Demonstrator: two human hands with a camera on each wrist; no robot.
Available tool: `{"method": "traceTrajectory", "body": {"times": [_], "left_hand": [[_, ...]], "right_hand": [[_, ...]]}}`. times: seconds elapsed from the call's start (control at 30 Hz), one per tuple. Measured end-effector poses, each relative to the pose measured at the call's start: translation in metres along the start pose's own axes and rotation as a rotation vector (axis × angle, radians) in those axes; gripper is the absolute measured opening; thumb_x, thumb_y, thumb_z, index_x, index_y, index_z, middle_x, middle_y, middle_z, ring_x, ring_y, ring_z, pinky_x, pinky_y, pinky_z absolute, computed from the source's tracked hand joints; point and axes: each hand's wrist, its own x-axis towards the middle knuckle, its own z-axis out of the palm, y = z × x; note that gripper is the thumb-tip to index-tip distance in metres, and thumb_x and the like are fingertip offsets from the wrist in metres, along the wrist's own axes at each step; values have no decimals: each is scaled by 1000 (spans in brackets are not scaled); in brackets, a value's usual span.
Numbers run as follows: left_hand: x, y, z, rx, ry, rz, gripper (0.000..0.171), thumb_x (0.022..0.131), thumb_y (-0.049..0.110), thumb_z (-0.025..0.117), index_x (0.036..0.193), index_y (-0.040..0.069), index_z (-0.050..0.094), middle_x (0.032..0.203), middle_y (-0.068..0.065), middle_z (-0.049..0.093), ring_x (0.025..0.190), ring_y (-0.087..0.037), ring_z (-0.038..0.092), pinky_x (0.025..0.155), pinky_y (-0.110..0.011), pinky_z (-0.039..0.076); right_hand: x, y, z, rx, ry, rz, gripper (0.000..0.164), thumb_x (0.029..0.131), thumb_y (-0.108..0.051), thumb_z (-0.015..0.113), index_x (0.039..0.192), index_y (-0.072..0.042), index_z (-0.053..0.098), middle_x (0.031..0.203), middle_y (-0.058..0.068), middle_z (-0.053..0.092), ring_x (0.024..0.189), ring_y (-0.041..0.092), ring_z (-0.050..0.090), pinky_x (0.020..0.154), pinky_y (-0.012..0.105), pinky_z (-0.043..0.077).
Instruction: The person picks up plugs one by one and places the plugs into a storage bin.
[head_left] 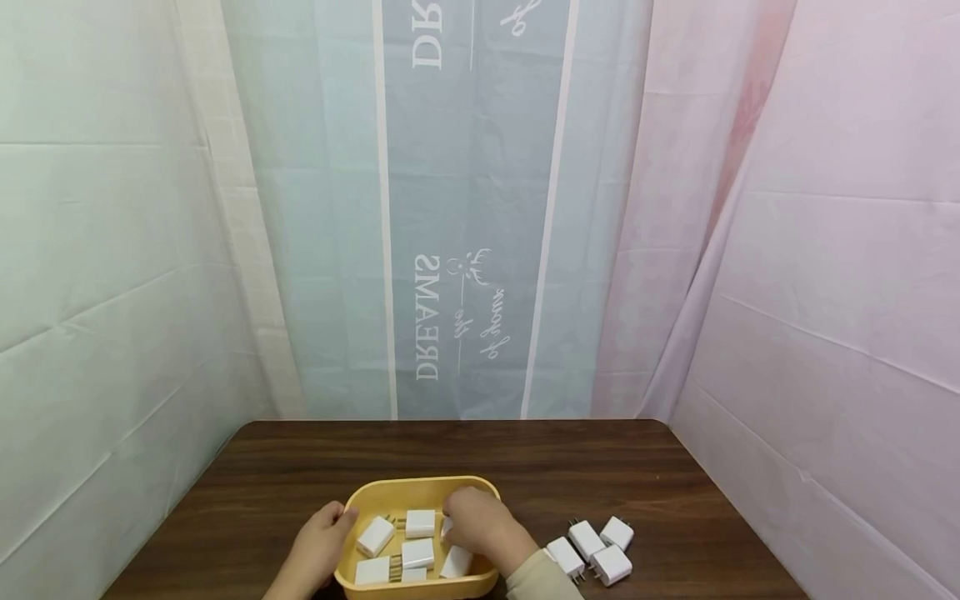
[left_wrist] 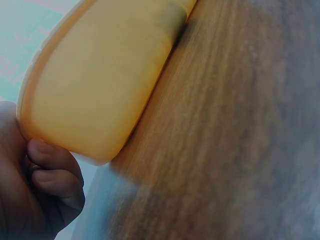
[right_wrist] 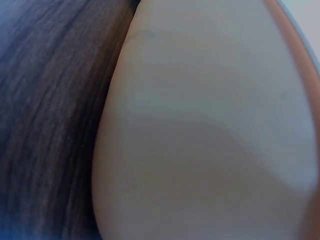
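Note:
A yellow plastic bin (head_left: 412, 492) stands near the table's front edge, with several white plug-in chargers (head_left: 417, 553) lying inside it, some with prongs showing. My left hand (head_left: 321, 537) grips the bin's left rim, thumb over the edge; the left wrist view shows its curled fingers (left_wrist: 59, 182) against the outer wall. Inside the bin's right half, my right hand (head_left: 480, 521) reaches down with bent fingers and pinches a white charger (head_left: 446, 527), mostly covered by the hand. In the right wrist view only the bin's outer wall (right_wrist: 200, 120) shows, not the fingers.
To the right of the bin, several more white chargers (head_left: 587, 540) lie in a loose cluster on the dark wood table (head_left: 570, 467), close to the right sleeve (head_left: 542, 577). Fabric curtains (head_left: 465, 208) hang behind the table and along both sides.

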Motion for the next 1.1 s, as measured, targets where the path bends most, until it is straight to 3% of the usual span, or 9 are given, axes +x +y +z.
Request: {"method": "traceTrajectory", "body": {"times": [0.73, 1.1], "left_hand": [[-1, 3, -1, -26, 10, 29, 28, 107, 24, 52, 87, 4, 52, 67, -3, 48, 51, -15, 51, 44, -28, 45], [-1, 1, 2, -18, 21, 29, 27, 107, 23, 52, 88, 3, 53, 67, -3, 49, 53, -15, 51, 45, -28, 46]], "right_hand": [[2, 1, -1, 25, -20, -1, 14, 82, -23, 85, 89, -15, 75, 77, -9, 65, 65, 4, 49, 62, 26, 45], [1, 2, 0, 49, -17, -11, 15, 81, -24, 86, 85, -16, 74, 74, -10, 62, 63, 6, 48, 60, 26, 44]]}}
